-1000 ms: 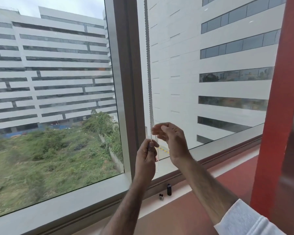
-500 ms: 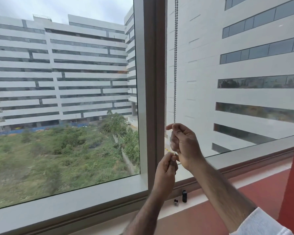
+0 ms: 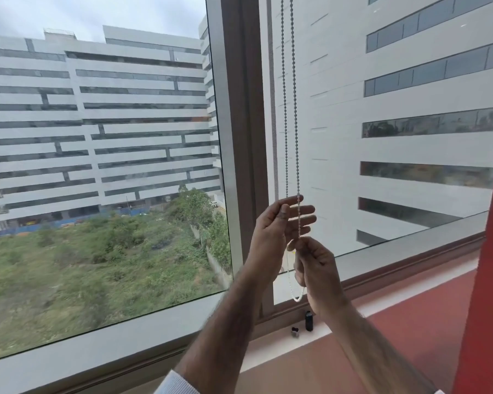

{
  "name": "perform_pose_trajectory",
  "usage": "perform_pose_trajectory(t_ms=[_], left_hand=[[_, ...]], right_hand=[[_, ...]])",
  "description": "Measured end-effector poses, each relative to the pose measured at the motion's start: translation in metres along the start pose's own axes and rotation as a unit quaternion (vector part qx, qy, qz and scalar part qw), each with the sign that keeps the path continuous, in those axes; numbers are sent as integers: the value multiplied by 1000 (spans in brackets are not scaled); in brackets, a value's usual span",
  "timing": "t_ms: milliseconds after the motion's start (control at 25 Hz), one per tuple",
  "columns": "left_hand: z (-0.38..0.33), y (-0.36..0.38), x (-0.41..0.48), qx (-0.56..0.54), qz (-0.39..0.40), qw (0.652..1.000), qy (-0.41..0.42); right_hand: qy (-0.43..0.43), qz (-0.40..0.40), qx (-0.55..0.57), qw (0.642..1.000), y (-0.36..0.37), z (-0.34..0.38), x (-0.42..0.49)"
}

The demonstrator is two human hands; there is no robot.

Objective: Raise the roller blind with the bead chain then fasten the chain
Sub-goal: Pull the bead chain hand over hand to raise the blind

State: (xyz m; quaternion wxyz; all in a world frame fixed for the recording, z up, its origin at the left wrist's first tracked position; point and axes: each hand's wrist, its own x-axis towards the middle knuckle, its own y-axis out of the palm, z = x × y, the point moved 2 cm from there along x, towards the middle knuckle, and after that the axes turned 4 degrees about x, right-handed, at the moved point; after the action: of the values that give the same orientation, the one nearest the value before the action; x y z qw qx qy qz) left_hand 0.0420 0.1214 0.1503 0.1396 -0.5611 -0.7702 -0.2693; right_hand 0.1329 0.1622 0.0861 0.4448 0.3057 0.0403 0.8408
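Nearest us, our right hand (image 3: pixel 316 268) pinches the right strand of the bead chain (image 3: pixel 296 137) between thumb and forefinger, just above where the loop (image 3: pixel 296 297) hangs slack. Just above it, our left hand (image 3: pixel 279 223) is spread with fingers nearly straight. The left strand runs down behind its forefinger, and we see no pinch there.

Beyond them, two small dark objects (image 3: pixel 308 321) stand on the sill (image 3: pixel 282 345). Further off are the window mullion (image 3: pixel 239 137) and the pale buildings outside.

The blind itself lies above our view, so we cannot tell its height. We judge the hauling step is under way. Next, the right hand should draw its strand straight down while the left takes a fresh hold higher. No cleat for fastening shows.
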Motion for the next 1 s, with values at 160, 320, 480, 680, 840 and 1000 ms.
perform_pose_trajectory(t_ms=[160, 320, 480, 680, 840, 1000], left_hand=[[-2, 20, 6, 10, 22, 1000, -5], [-9, 35, 13, 38, 21, 999, 20], [-4, 35, 10, 47, -31, 997, 49], [-8, 24, 8, 119, -81, 983, 110], [-8, 3, 7, 144, -100, 975, 136], [12, -9, -1, 170, -108, 972, 121]], right_hand=[[7, -3, -16, 1000, -6, 5, 0], [15, -15, -30, 999, -8, 7, -3], [8, -10, -37, 999, -4, 5, -5], [5, 41, -45, 998, 0, 1, -4], [2, -69, -47, 997, -15, 22, 19], [-34, -37, -46, 998, 3, 85, 60]])
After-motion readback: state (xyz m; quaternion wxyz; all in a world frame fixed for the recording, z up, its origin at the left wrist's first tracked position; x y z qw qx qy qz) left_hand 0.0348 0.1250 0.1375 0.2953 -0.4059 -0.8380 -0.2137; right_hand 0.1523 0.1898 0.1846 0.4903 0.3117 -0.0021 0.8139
